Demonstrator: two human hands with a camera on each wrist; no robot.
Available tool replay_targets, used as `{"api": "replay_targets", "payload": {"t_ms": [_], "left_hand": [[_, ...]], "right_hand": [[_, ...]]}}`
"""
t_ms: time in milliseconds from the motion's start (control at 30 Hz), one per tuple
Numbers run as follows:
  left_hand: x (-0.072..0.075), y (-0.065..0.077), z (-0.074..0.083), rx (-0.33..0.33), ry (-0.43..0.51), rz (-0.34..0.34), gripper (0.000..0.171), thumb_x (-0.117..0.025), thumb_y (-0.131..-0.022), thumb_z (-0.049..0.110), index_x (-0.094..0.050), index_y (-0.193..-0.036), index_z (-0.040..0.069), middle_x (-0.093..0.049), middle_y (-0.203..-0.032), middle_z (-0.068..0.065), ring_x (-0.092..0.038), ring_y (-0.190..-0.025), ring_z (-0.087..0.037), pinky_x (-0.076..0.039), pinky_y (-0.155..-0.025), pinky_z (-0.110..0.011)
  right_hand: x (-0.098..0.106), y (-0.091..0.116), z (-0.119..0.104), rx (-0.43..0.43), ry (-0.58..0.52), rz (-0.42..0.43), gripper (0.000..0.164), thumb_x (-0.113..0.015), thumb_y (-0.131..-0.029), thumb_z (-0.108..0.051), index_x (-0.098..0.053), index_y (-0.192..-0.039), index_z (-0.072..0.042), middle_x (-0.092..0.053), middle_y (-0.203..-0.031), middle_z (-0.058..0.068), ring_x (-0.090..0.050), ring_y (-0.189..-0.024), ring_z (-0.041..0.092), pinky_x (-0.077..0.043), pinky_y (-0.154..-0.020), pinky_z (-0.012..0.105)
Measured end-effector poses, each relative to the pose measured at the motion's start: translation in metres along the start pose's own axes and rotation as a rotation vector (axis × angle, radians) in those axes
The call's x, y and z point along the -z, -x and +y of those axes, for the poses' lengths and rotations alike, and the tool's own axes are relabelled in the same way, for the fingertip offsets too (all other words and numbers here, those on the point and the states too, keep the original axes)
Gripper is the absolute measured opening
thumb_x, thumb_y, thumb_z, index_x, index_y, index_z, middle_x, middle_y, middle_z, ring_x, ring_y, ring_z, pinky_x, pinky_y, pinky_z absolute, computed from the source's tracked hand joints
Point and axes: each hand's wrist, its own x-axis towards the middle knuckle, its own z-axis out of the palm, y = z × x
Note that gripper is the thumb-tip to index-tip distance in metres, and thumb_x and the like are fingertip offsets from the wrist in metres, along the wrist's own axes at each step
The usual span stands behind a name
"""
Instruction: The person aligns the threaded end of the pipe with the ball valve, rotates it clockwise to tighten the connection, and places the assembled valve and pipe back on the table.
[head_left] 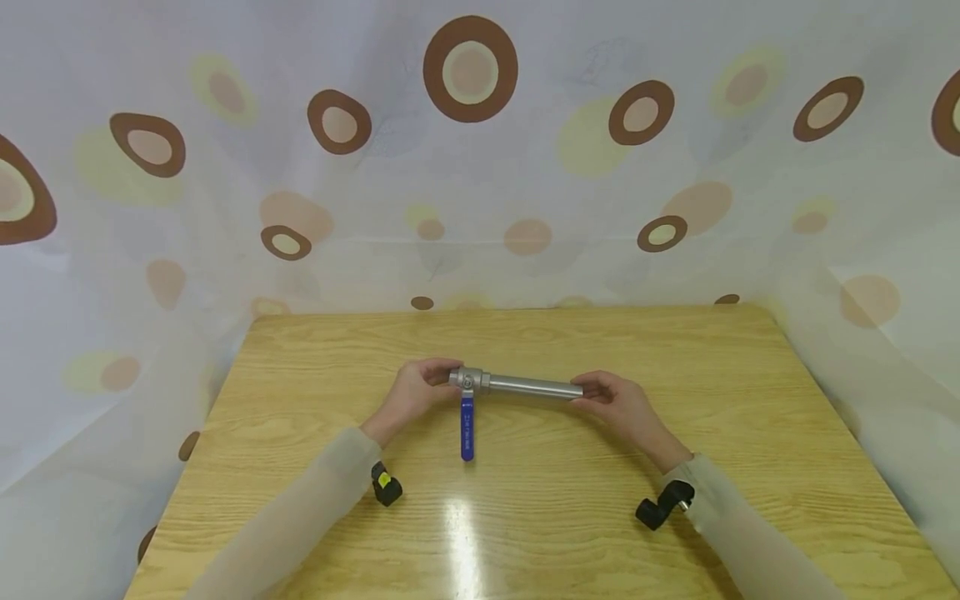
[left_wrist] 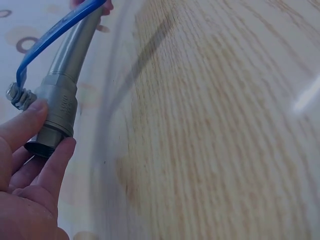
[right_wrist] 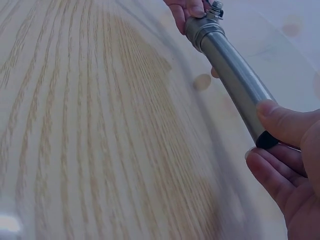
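Note:
A steel ball valve with a blue lever handle is joined to a straight metal pipe. My left hand grips the valve's open end, thumb on its body and fingers under the rim in the left wrist view. My right hand pinches the far end of the pipe, with the thumb on top and fingers beneath. The pipe lies nearly level between both hands, held above the table, and the lever points toward me. In the left wrist view, the pipe's shadow falls on the wood.
The wooden table spreads under both arms. A white sheet with brown and yellow spots hangs behind it and at both sides. Black camera mounts sit on the wrists, and a bright glare streak shows on the wood.

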Motion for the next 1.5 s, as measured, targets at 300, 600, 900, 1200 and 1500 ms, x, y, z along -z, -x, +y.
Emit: {"api": "replay_targets", "payload": {"t_ms": [300,600,900,1200,1500], "left_hand": [[-0.001,-0.002,-0.003,-0.004,-0.004,0.004,0.045,-0.079,-0.09,0.003,-0.068,-0.133,0.003,-0.066,-0.138,-0.016,-0.063,-0.129,-0.033,-0.055,-0.106,-0.037],[-0.001,-0.002,-0.004,-0.001,0.005,-0.002,0.044,-0.079,-0.09,0.003,-0.068,-0.132,0.001,-0.067,-0.137,-0.017,-0.063,-0.13,-0.034,-0.054,-0.106,-0.038],[-0.001,-0.004,-0.008,0.009,0.005,-0.009,0.044,-0.079,-0.09,0.002,-0.068,-0.132,0.002,-0.067,-0.138,-0.016,-0.061,-0.132,-0.034,-0.054,-0.107,-0.037],[-0.002,-0.005,-0.011,-0.001,0.001,-0.014,0.044,-0.079,-0.09,0.002,-0.067,-0.133,0.002,-0.067,-0.137,-0.016,-0.062,-0.131,-0.034,-0.052,-0.109,-0.04],[-0.003,-0.004,-0.01,0.009,-0.013,-0.002,0.042,-0.079,-0.09,0.002,-0.069,-0.131,0.003,-0.068,-0.136,-0.015,-0.062,-0.131,-0.033,-0.051,-0.111,-0.04]], "right_hand": [[-0.003,-0.001,0.001,-0.006,0.022,-0.004,0.036,-0.08,-0.092,-0.015,-0.07,-0.124,-0.001,-0.075,-0.111,0.014,-0.071,-0.094,0.019,-0.059,-0.079,0.022],[-0.003,-0.002,0.003,-0.009,0.041,-0.016,0.036,-0.08,-0.093,-0.016,-0.07,-0.124,-0.001,-0.075,-0.111,0.014,-0.071,-0.094,0.021,-0.059,-0.079,0.024],[-0.004,-0.002,0.006,-0.022,0.037,-0.039,0.035,-0.081,-0.092,-0.016,-0.07,-0.122,-0.001,-0.074,-0.107,0.012,-0.07,-0.09,0.018,-0.059,-0.076,0.023],[-0.005,-0.001,0.009,-0.013,0.027,-0.047,0.036,-0.081,-0.092,-0.016,-0.07,-0.122,-0.001,-0.075,-0.108,0.012,-0.071,-0.091,0.019,-0.059,-0.076,0.023],[-0.005,0.0,0.009,-0.018,0.022,-0.07,0.037,-0.081,-0.092,-0.017,-0.07,-0.123,-0.001,-0.074,-0.106,0.011,-0.071,-0.09,0.019,-0.059,-0.076,0.024]]}}
